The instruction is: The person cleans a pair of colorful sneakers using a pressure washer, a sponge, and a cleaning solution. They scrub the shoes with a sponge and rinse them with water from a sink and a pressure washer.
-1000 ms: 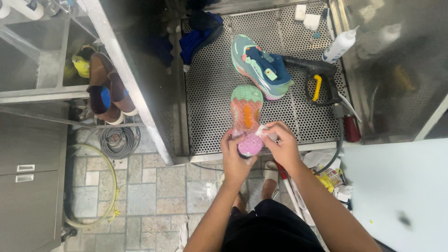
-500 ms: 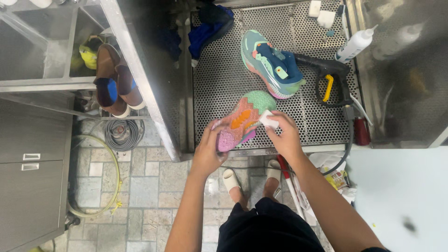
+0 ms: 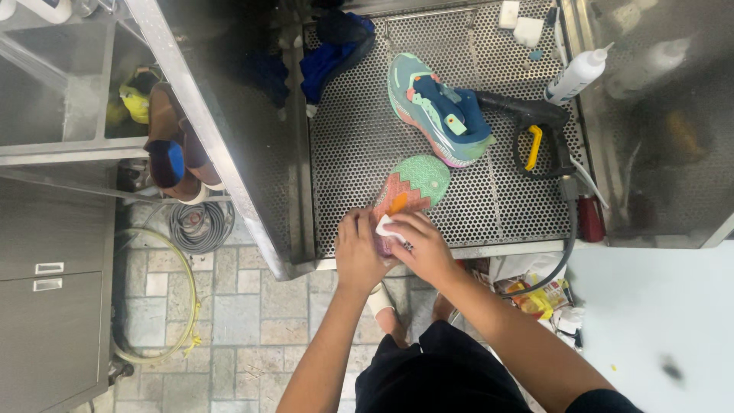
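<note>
Gripping the heel of an upturned sports shoe with a green, orange and pink patterned sole, my left hand is closed around it, steadying it sole-up on the perforated metal wash tray. My right hand, just beside, pinches a small white sponge pad against the sole. Its teal and blue mate lies farther ahead.

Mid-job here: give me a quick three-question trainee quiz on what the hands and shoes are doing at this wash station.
1. True or false: the upturned shoe shows its sole.
2. What does the right hand press on it? A) white pad B) spray gun C) bottle
3. Fill in: the left hand steadies the shoe's ___ end.

Key:
1. True.
2. A, a white pad.
3. Near; the second shoe lies untouched on the perforated tray.
</note>
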